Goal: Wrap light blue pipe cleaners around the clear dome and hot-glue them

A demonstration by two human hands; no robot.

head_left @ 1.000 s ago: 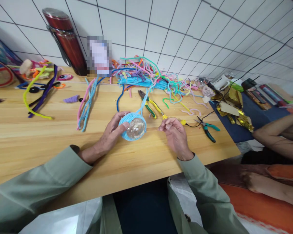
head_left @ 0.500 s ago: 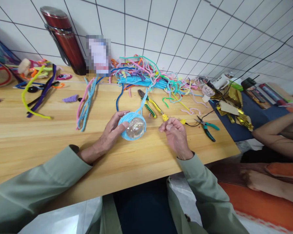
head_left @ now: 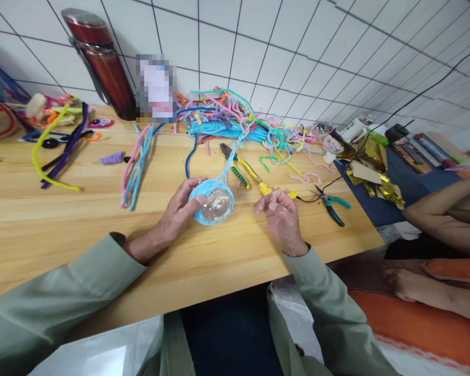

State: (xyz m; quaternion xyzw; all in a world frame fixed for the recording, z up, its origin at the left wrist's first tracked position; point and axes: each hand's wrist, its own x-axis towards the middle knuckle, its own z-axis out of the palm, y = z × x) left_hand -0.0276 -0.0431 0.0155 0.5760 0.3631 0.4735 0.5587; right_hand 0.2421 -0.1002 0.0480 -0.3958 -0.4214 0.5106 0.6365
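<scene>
A clear ball [head_left: 217, 204] with light blue pipe cleaners [head_left: 204, 187] coiled round it is gripped from the left by my left hand [head_left: 181, 206], thumb on its front edge. A twisted pair of the blue strands runs up from it towards the back of the table. To its right, my right hand [head_left: 281, 216] is raised with the fingers curled and the fingertips drawn together; anything between them is too small or hidden to see. Just beyond that hand lies a yellow glue gun [head_left: 265, 189]. Yellow-and-green handled pliers [head_left: 241, 169] rest behind the ball.
Pipe cleaners [head_left: 227, 128] heap along the tiled wall, beside a red thermos [head_left: 102, 62]. More strands [head_left: 140, 167] lie at left. Teal-handled pliers [head_left: 332, 204] sit at right, near a black cord and gold wrapping [head_left: 387, 190]. Another person's arm [head_left: 442, 292] is at far right.
The view has shifted very slightly. Both hands and the wrapped ball stay essentially where they were; nothing is taken up or let go.
</scene>
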